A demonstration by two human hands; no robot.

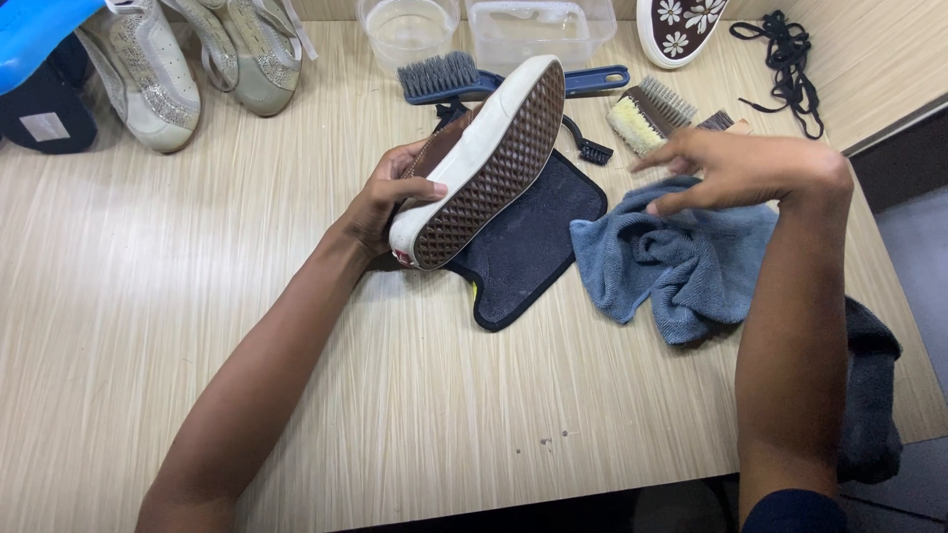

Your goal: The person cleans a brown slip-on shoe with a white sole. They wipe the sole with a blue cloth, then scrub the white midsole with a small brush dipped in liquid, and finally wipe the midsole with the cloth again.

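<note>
Brown shoe (484, 163) with white sidewall held near centre of the worktop (197, 326), tipped on its side, brown waffle sole facing the camera. Long axis runs from 7 o'clock to 1 o'clock; cannot tell which end is the toe. Lower end sits just above a dark mat (523, 247) lying flat beneath it.

Left hand (390, 192) clasps the shoe at its lower end, thumb across the white sidewall, fingers wrapped behind; forearm comes in from 7 o'clock. Right hand (736, 168) grasps nothing, fingers extended toward 9 o'clock, palm down, resting on or just over a crumpled blue cloth (681, 262); contact hard to judge. Forearm rises from 5 o'clock, wrist bent.

Shoe upper mostly hidden behind the sole. A blue-handled brush (444, 77) at 12 o'clock is partly covered by the shoe. A pale-bristled brush (637, 118) lies just beyond the right hand. A dark cloth (869, 395) at 4 o'clock is partly behind the right forearm. Pale shoes (188, 59) at 11 o'clock and clear tubs (533, 30) at 12 o'clock are cut off by the top edge.
</note>
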